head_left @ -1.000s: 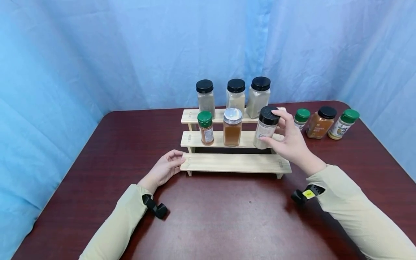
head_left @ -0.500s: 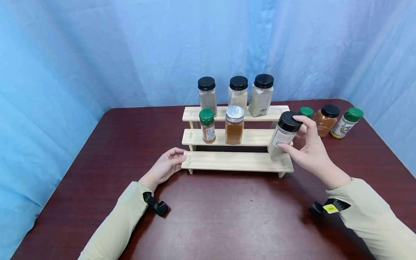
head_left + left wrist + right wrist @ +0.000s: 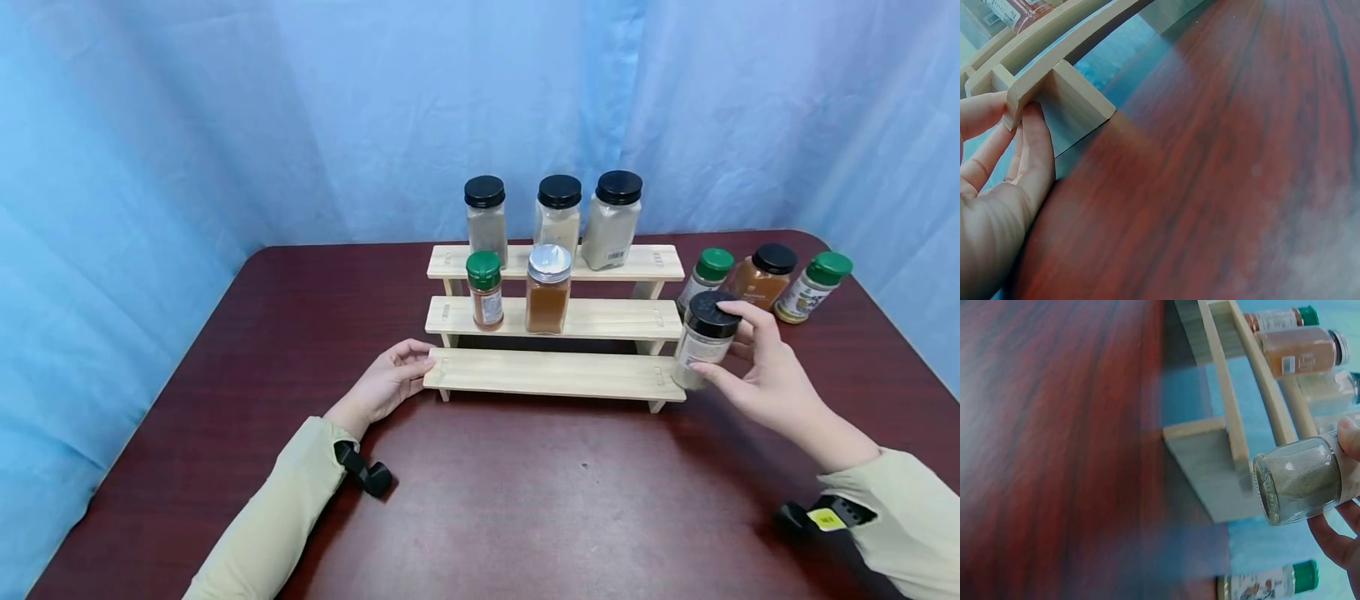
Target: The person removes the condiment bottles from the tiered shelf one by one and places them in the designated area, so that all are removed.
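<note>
A three-step wooden rack stands on the table. My left hand pinches the left end of its lowest step, thumb above and fingers below in the left wrist view. In my right hand is a glass spice jar with a black lid and pale powder, gripped between thumb and fingers and slightly tilted. It hangs off the table beside the rack's right end. On the middle step stand a small green-capped spice jar and a silver-lidded jar of brown powder.
Several black-lidded jars, one a square-sided jar, line the top step. Right of the rack stand a green-capped bottle, an orange-brown jar and another green-capped bottle. A blue curtain hangs behind the table.
My right hand has lifted the black-lidded jar off the middle step's right side and carried it rightward and toward me, past the rack's end. The left hand keeps its hold.
</note>
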Action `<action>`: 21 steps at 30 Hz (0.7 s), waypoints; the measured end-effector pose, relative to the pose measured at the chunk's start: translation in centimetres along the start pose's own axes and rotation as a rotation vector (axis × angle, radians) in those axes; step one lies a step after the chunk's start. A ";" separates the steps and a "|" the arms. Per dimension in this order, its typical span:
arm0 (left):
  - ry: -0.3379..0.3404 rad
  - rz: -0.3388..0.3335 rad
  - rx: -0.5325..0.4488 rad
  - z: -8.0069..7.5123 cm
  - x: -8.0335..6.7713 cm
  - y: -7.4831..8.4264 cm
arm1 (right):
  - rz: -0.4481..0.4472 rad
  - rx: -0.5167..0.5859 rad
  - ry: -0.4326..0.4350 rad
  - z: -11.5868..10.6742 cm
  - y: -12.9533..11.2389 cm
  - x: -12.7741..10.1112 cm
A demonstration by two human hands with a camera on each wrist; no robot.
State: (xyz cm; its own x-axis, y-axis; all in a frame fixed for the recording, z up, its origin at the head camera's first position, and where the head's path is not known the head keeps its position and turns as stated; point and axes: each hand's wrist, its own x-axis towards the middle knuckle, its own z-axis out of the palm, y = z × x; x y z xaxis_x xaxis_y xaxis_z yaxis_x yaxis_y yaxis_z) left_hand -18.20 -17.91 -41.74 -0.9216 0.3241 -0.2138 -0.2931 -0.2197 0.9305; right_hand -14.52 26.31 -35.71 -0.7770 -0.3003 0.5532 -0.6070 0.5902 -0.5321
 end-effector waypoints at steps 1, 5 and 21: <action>-0.002 -0.001 -0.002 0.0 0.0 0.0 | 0.014 0.002 0.002 -0.1 0.1 -0.2; 0.000 -0.004 -0.012 0.1 0.0 0.1 | 0.059 0.032 0.013 -0.5 0.7 -0.6; 0.000 0.001 0.004 -0.1 0.1 -0.1 | 0.097 -0.065 -0.064 0.0 3.1 -0.9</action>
State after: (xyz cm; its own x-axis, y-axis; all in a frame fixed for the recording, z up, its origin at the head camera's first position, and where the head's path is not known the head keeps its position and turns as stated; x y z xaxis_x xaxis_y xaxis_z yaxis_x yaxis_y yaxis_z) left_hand -18.30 -17.96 -41.86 -0.9219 0.3240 -0.2125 -0.2907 -0.2160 0.9321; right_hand -15.70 28.42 -37.89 -0.8419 -0.2856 0.4578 -0.5180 0.6655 -0.5374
